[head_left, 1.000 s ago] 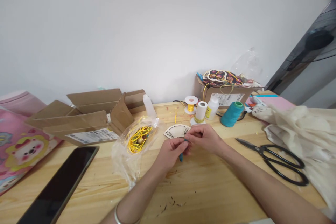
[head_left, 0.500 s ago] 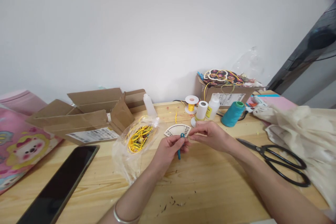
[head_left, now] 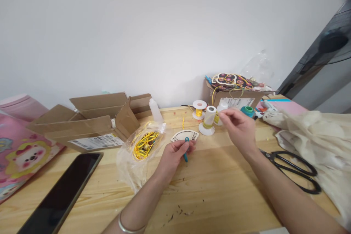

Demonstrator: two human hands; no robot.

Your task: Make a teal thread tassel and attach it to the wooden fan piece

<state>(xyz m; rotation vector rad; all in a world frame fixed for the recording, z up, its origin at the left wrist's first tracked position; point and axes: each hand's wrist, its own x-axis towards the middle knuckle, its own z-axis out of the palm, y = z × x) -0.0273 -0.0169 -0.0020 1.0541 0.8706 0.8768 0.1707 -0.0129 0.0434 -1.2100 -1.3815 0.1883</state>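
My left hand (head_left: 177, 150) is closed, thumb against fingers, on a small teal thread bundle (head_left: 185, 157) with a loop standing up at its top. A fan-shaped wooden piece (head_left: 186, 135) with cut-out corners shows just beyond those fingers; whether they touch it I cannot tell. A short yellow cord (head_left: 183, 122) runs up from its top edge. To the right, my right hand (head_left: 238, 126) is raised with thumb and fingertips pinched together. Anything in that pinch is too thin to make out. Behind this hand is a teal thread cone (head_left: 248, 111), partly covered.
Behind the hands stand a yellow thread spool (head_left: 199, 110), a white cone (head_left: 209, 119) and a white bottle (head_left: 221, 109). Black scissors (head_left: 297, 168) lie right, near crumpled cloth (head_left: 315, 142). Left are a bag of yellow cord (head_left: 145, 144), a phone (head_left: 63, 190) and an open carton (head_left: 90, 128).
My right hand has moved away from the left hand, up and to the right, and now covers part of the teal cone. The left hand keeps its hold on the teal bundle.
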